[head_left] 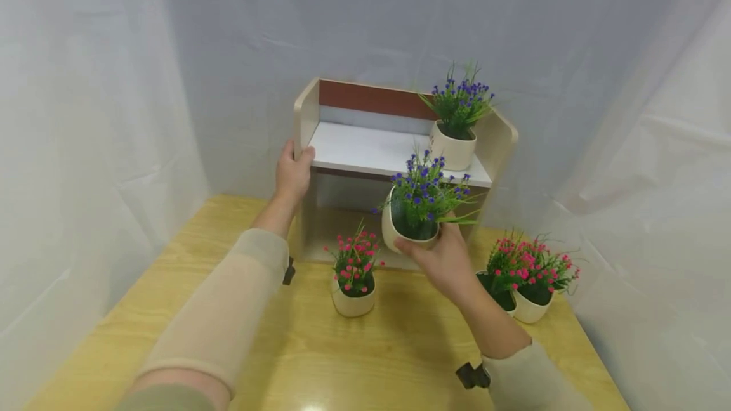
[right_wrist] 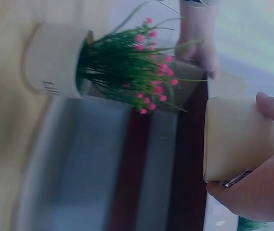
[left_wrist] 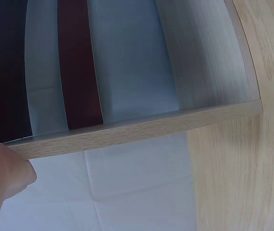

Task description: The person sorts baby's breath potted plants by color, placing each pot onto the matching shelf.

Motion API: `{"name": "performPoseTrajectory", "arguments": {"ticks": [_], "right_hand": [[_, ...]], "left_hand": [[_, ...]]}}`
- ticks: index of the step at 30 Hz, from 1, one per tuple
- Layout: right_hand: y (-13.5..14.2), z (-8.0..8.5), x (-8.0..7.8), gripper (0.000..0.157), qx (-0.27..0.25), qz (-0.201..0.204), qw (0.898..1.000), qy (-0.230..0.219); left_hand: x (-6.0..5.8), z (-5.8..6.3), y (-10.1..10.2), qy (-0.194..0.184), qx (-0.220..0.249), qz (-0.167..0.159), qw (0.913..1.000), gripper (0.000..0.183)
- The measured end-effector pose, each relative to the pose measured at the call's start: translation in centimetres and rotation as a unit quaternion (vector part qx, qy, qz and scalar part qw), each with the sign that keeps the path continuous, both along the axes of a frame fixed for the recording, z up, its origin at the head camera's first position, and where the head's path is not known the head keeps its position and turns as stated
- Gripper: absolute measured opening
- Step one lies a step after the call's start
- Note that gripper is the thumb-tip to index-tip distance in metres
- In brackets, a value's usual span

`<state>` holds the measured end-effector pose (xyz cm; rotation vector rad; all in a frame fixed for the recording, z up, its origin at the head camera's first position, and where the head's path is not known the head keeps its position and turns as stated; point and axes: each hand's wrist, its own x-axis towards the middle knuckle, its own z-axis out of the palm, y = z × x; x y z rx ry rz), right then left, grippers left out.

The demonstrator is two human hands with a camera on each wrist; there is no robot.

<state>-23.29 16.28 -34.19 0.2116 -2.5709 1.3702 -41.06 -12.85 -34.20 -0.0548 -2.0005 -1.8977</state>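
Observation:
My left hand (head_left: pixel 292 173) grips the left side panel (head_left: pixel 306 113) of a small two-level desk shelf (head_left: pixel 365 144), at the height of its white upper board. In the left wrist view, part of that hand (left_wrist: pixel 5 175) shows at the panel's front edge. My right hand (head_left: pixel 445 262) holds a cream pot with purple flowers (head_left: pixel 419 198), tilted, in front of the upper board. Fingers and thumb grasp the pot's sides (right_wrist: pixel 238 139) in the right wrist view. A similar purple-flowered pot (head_left: pixel 454 144) stands on the upper board's right end.
A pink-flowered pot (head_left: pixel 354 300) stands on the wooden table (head_left: pixel 320 360) before the shelf. Two more pink-flowered pots, one of them (head_left: pixel 533 311) partly behind the other, stand together at the right. Pale sheeting (head_left: pixel 240 30) hangs behind and on both sides.

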Motion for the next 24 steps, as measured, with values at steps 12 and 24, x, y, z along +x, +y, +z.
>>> {"name": "performPoseTrajectory", "arguments": {"ticks": [12, 24], "right_hand": [[-2.2, 6.9, -3.2, 0.088, 0.015, 0.031, 0.999, 0.037], [-3.1, 8.4, -9.0, 0.090, 0.005, 0.059, 0.998, -0.003]], "left_hand": [[0.0, 0.2, 0.0, 0.007, 0.002, -0.001, 1.0000, 0.055], [0.4, 0.1, -0.1, 0.017, 0.018, -0.010, 0.9996, 0.052]]}}
